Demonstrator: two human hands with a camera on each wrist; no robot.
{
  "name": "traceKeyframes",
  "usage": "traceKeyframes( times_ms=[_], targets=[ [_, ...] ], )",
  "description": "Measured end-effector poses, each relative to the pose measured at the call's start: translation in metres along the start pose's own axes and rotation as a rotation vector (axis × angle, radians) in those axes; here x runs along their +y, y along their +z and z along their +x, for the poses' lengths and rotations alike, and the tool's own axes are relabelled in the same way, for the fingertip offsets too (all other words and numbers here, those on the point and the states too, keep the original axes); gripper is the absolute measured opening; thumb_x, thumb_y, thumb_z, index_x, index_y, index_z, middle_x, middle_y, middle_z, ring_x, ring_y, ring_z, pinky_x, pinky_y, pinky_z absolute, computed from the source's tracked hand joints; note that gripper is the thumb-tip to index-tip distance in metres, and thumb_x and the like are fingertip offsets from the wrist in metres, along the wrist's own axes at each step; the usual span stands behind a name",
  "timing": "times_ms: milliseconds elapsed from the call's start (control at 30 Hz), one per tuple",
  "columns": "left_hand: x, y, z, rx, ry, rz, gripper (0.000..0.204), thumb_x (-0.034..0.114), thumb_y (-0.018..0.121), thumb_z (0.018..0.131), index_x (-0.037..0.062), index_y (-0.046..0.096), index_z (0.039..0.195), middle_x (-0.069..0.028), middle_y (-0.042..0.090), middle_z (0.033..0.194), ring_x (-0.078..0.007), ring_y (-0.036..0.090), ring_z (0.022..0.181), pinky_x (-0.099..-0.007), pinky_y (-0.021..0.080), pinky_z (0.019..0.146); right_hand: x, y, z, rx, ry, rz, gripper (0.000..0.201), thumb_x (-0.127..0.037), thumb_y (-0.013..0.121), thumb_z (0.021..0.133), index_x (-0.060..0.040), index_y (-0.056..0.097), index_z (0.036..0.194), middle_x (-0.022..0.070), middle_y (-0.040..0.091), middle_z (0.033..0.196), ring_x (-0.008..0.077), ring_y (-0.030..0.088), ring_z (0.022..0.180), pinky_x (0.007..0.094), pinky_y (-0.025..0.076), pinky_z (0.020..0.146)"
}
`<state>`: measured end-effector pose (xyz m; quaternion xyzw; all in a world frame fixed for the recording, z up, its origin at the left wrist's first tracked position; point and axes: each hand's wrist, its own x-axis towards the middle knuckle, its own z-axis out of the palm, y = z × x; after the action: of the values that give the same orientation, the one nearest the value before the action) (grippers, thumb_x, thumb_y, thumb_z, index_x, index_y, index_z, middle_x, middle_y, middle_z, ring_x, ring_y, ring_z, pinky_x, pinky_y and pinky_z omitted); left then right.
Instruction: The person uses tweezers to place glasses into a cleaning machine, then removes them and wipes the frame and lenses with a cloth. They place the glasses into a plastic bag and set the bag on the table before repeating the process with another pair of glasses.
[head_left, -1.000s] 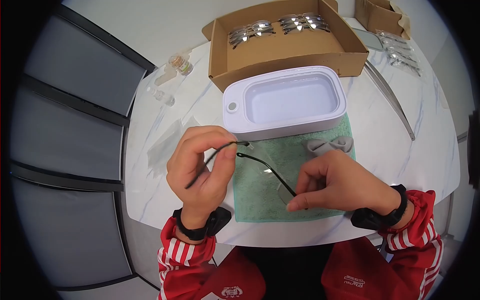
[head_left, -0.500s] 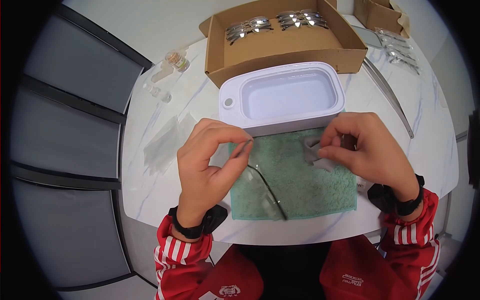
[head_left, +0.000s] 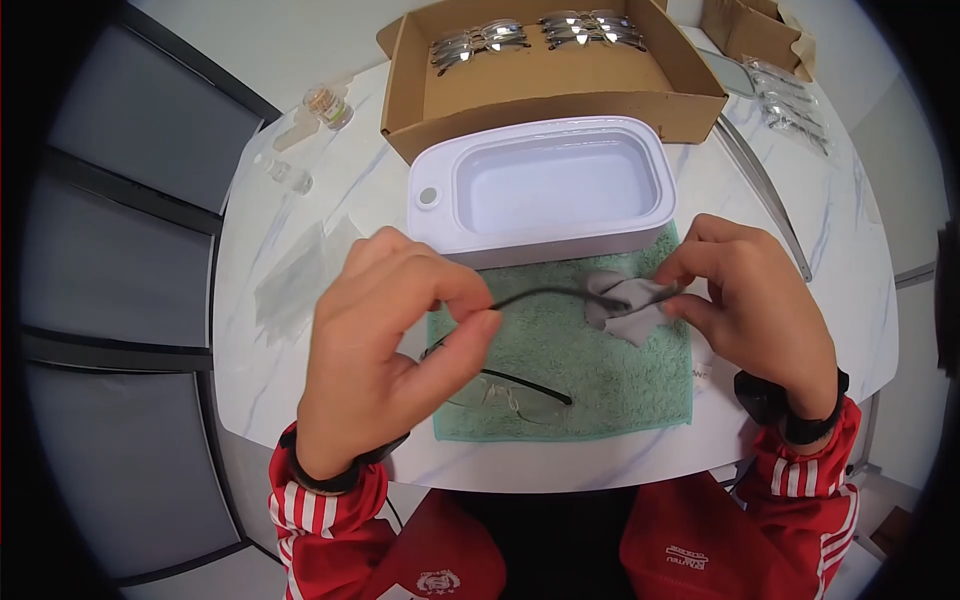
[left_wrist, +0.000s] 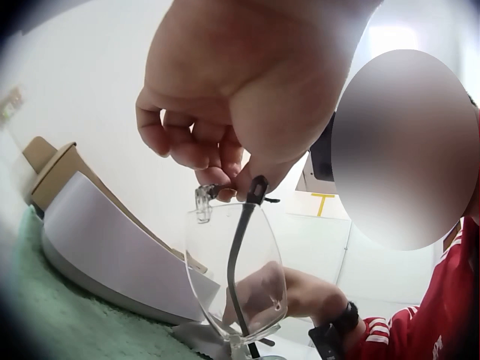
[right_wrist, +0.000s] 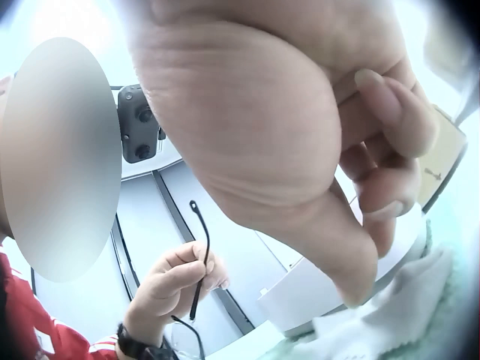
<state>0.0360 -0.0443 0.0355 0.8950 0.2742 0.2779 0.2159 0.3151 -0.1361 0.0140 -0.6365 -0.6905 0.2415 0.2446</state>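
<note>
My left hand [head_left: 390, 350] pinches a pair of rimless glasses near the hinge of one black temple [head_left: 550, 292]. The clear lens [left_wrist: 236, 262] hangs below those fingers in the left wrist view. The other black temple [head_left: 530, 384] reaches out low over the green towel [head_left: 600, 400]. A grey cloth [head_left: 632, 322] is pinched between thumb and fingers of my right hand [head_left: 760, 300], its lower part hanging over the towel. The far end of the upper temple meets the cloth; whether the cloth wraps it, I cannot tell.
Behind the towel stands a white basin [head_left: 540, 240]. Beyond it a cardboard box [head_left: 560, 105] holds several glasses. Small bottles [head_left: 328, 107] and clear film sheets [head_left: 305, 275] lie left. A metal strip [head_left: 765, 190] and bagged items [head_left: 795, 105] lie right.
The glasses have turned in my left hand, one temple now stretching across to the cloth. My right hand let go of the glasses, moved up to the cloth and took hold of it.
</note>
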Motion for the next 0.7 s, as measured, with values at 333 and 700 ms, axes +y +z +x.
traceKeyframes(
  times_ms=[333, 700],
  targets=[
    [-0.007, 0.011, 0.001, -0.008, 0.044, -0.029, 0.019, -0.003, 0.071, 0.073, 0.0053, 0.071, 0.09, -0.0046, 0.066, 0.082, -0.0221, 0.06, 0.077, -0.0335, 0.045, 0.074, -0.009, -0.008, 0.003, 0.008, -0.003, 0.0, 0.008, -0.004, 0.074, 0.081, -0.0011, 0.068, 0.086, 0.0114, 0.065, 0.078, 0.0273, 0.062, 0.069, 0.036, 0.047, 0.063],
    [-0.016, 0.02, -0.015, -0.02, 0.02, -0.226, 0.029, 0.003, 0.074, 0.076, 0.0104, 0.069, 0.103, -0.0005, 0.063, 0.081, -0.0205, 0.06, 0.08, -0.0337, 0.044, 0.076, -0.06, -0.001, 0.021, 0.065, -0.108, 0.062, 0.005, -0.007, 0.072, 0.085, -0.0045, 0.069, 0.088, 0.0054, 0.069, 0.077, 0.0192, 0.058, 0.068, 0.0308, 0.043, 0.061]
  ],
)
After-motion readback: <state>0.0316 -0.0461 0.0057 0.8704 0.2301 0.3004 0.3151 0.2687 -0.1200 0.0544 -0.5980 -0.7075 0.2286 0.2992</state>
